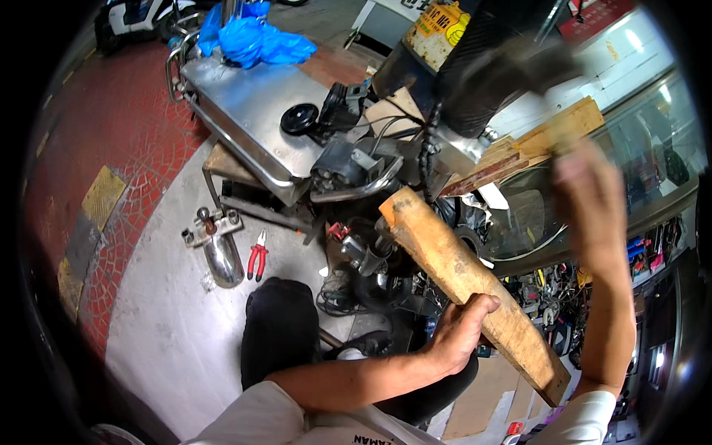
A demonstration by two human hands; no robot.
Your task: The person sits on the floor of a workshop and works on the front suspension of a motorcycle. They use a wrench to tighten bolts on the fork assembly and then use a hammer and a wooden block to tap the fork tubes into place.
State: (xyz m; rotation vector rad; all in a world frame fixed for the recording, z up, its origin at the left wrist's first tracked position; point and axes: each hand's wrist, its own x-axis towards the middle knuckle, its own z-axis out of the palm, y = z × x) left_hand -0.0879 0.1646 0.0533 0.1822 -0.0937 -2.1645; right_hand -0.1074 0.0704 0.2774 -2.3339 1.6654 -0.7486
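Note:
My left hand (461,335) is closed around the edge of a thick wooden board (478,271), thumb on top. The board slants from lower right to upper left, and its far end lies by a black and metal vehicle assembly (356,167); whether they touch I cannot tell. Raised at the right, my right hand (589,196) grips a hammer (530,74), whose dark head is smeared by motion. Below the assembly sit a metal part with a red piece (356,248) and a small black wheel (382,289).
Red-handled pliers (257,256) and a shiny metal cylinder on a bracket (222,256) lie on the floor at left. A silver platform (241,104) rests on a metal stand (222,167). A glass-topped case (623,167) carries wood planks (560,130). Many tools (552,297) lie at right.

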